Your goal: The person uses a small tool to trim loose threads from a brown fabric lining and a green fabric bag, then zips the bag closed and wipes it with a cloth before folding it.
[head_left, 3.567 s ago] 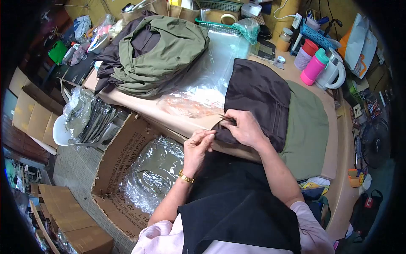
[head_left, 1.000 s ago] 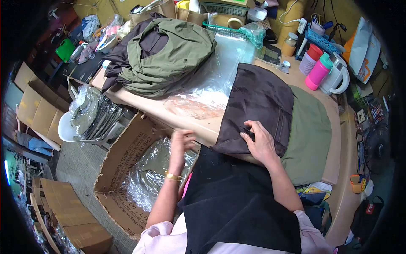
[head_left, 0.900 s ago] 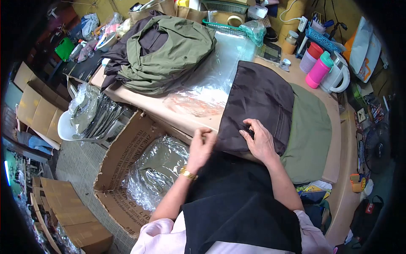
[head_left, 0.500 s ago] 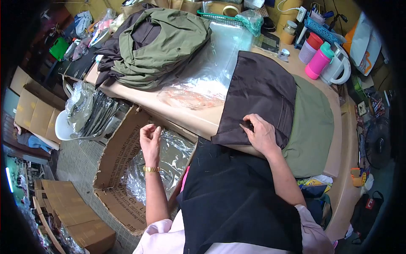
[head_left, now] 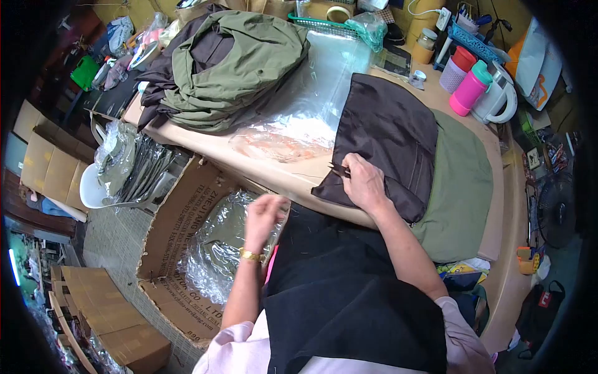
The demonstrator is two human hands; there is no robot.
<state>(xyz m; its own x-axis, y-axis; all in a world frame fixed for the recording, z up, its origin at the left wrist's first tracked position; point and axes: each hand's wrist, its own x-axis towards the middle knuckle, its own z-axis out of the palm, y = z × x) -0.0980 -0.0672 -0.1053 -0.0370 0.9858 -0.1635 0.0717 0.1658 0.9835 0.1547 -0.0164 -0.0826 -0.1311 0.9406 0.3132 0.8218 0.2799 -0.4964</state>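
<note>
Bright, even light; fisheye-warped dark corners, glare on plastic

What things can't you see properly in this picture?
1. The left hand is blurred over the cardboard box; whether it holds anything cannot be told.
2. The right hand rests on the dark brown cloth with a thin tool, too small to identify.
3. The green cloth is partly covered by the brown one.
4. The box's contents are veiled by shiny plastic.
</note>
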